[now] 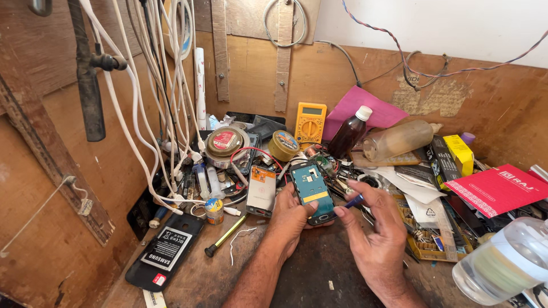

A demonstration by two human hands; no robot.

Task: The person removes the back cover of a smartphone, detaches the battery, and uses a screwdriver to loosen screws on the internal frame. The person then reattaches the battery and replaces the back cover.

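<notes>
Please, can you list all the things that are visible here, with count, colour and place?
Opened phone with teal circuit board: one, bench centre, in left hand.
Blue-handled tool: one, in right hand.
Yellow multimeter: one, against back wall.
Dark brown bottle with white cap: one, right of multimeter.
Round metal tins: two, back centre.
Black phone back with battery: one, front left.
White cables: several, hanging left.
Red booklet: one, right.
Clear plastic jar: one, front right.
Left hand: holding the phone.
Right hand: gripping the tool.
</notes>
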